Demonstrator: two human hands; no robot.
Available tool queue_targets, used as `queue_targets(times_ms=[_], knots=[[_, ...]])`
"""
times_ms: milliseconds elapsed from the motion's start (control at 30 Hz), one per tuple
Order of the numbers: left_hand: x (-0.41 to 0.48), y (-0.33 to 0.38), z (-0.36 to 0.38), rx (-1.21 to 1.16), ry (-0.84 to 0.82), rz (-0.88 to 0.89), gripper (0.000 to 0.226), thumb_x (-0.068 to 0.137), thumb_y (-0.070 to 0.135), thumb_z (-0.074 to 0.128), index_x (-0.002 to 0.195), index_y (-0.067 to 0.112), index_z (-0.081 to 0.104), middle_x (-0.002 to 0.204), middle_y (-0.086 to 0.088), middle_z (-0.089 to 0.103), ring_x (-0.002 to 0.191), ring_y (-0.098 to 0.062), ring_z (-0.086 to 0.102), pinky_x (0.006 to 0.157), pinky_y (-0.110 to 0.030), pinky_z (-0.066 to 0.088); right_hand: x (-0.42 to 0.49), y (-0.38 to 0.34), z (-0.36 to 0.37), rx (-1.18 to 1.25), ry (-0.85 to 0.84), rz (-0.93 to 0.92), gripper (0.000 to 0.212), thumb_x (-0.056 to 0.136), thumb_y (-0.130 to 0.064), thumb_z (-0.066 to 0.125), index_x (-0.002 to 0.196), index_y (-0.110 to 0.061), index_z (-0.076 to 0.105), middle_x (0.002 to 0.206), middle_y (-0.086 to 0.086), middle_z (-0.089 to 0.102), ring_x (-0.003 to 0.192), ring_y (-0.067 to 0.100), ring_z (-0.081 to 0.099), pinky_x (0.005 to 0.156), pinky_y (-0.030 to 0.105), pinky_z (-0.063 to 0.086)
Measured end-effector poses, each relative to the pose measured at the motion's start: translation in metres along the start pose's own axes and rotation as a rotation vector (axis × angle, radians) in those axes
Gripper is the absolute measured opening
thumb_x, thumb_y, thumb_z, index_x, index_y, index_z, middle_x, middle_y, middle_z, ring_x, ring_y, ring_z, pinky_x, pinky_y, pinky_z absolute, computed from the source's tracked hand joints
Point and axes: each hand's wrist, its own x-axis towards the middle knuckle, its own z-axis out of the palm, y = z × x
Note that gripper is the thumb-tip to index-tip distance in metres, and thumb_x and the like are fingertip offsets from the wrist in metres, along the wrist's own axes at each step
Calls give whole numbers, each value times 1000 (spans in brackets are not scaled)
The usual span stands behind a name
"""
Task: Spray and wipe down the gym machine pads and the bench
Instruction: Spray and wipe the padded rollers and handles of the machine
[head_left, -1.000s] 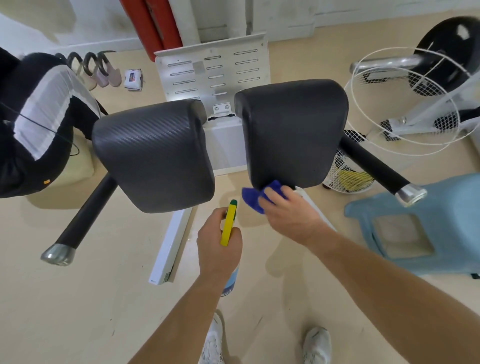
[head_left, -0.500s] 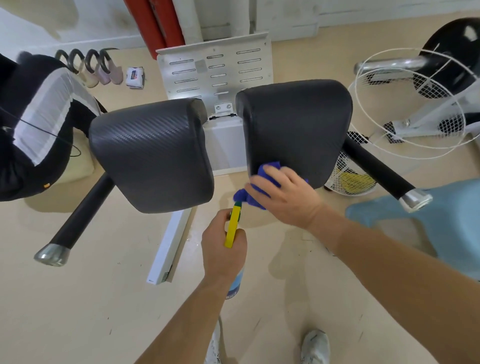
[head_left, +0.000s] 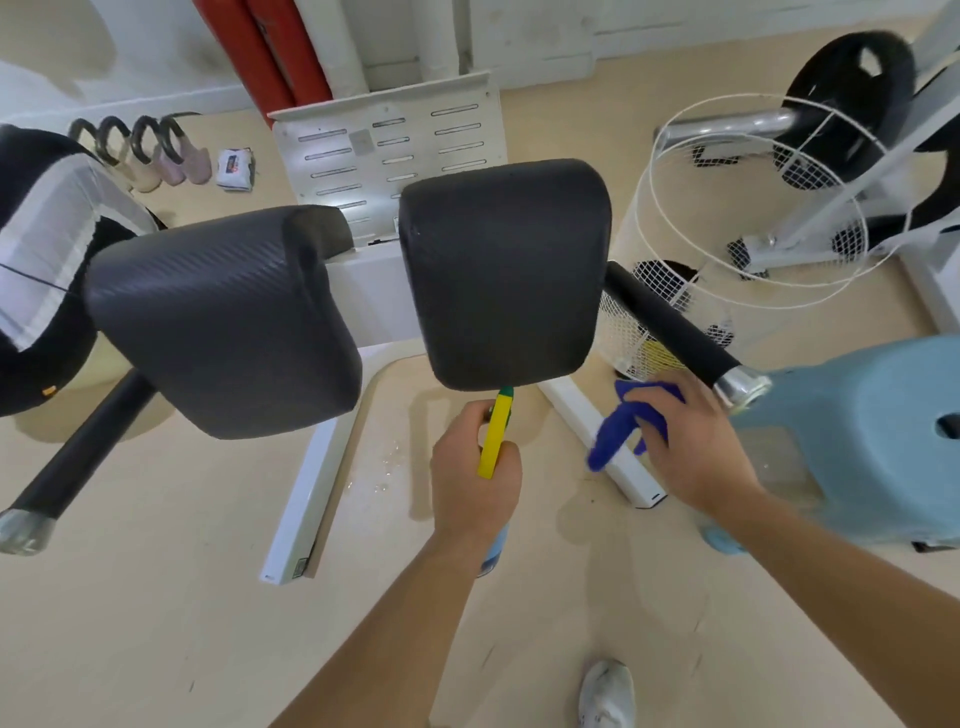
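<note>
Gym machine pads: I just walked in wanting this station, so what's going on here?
A person is cleaning it. Their left hand grips a spray bottle, nozzle at the right pad's near edge. Their right hand holds a blue cloth off to the side, clear of the pad. Nothing touches the left pad.

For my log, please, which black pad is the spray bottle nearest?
The right-hand pad: the spray bottle reaches its lower edge; the left-hand pad lies farther off.
</note>
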Motion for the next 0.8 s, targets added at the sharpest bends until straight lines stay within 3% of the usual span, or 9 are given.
queue_targets(times_ms=[133, 233, 267, 367, 433, 533, 667, 733, 800], knots=[[-1, 14, 21, -8, -27, 37, 19, 95, 12, 63, 97, 31, 60, 82, 5, 67, 77, -18, 65, 67, -24, 58, 5, -18, 4, 340, 109, 255, 27, 94, -4, 59, 118, -16, 65, 112, -10, 49, 99, 9, 52, 93, 31, 48], [3, 18, 31, 24, -40, 77, 13, 91, 18, 59, 98, 28, 61, 80, 7, 65, 75, -17, 64, 66, -25, 57, 10, -33, 8, 512, 176, 301, 28, 92, -10, 60, 110, -30, 68, 108, -19, 54, 98, -4, 55, 83, 12, 46], [3, 19, 34, 45, -39, 73, 10, 90, 19, 59, 97, 25, 61, 78, 7, 64, 73, -17, 63, 64, -26, 56, 10, -37, 10, 583, 190, 329, 30, 91, -13, 61, 105, -39, 67, 110, -16, 57, 100, -3, 56, 83, 13, 49], [3, 20, 39, 74, -20, 35, 12, 93, 13, 63, 87, 22, 58, 69, 8, 57, 64, -17, 56, 58, -22, 48, 9, -48, 13, 760, 251, 413, 34, 91, -17, 60, 97, -50, 62, 108, -17, 64, 104, 10, 61, 90, 39, 56], [-3, 19, 38, 84, -41, 25, 15, 92, 11, 62, 83, 21, 56, 67, 7, 54, 61, -17, 52, 55, -21, 44, 6, -53, 12, 883, 292, 475, 32, 95, -17, 60, 107, -46, 60, 110, -18, 63, 107, 14, 62, 92, 44, 57], [-15, 13, 31, 73, -62, 19, 9, 87, 18, 54, 90, 24, 60, 74, 4, 60, 68, -19, 57, 59, -27, 50, 9, -62, 8, 1111, 362, 622, 34, 100, -20, 57, 133, -30, 53, 117, -17, 57, 112, 14, 61, 96, 41, 56], [-24, 6, 15, 1, -40, -26, 41, 83, 2, 57, 94, 42, 59, 78, 5, 65, 74, -18, 59, 61, -22, 51, 12, -104, -4, 933, 435, 336, 49, 103, -15, 51, 149, -23, 40, 129, -29, 47, 120, -16, 45, 97, 3, 37], [-26, 1, 9, -8, -27, -55, 43, 82, 1, 57, 96, 41, 62, 79, 7, 65, 74, -17, 60, 61, -23, 52, 24, -122, -5, 748, 473, 145, 54, 103, -13, 50, 154, -19, 34, 153, -12, 37, 139, -5, 33, 107, 6, 29], [-27, -2, 4, 14, -20, -55, 39, 81, 9, 54, 94, 45, 60, 82, 11, 65, 77, -14, 61, 64, -21, 52, 43, -124, 2, 495, 452, 11, 57, 104, -16, 49, 157, -18, 28, 165, 6, 16, 151, 16, 20, 119, 24, 27]])
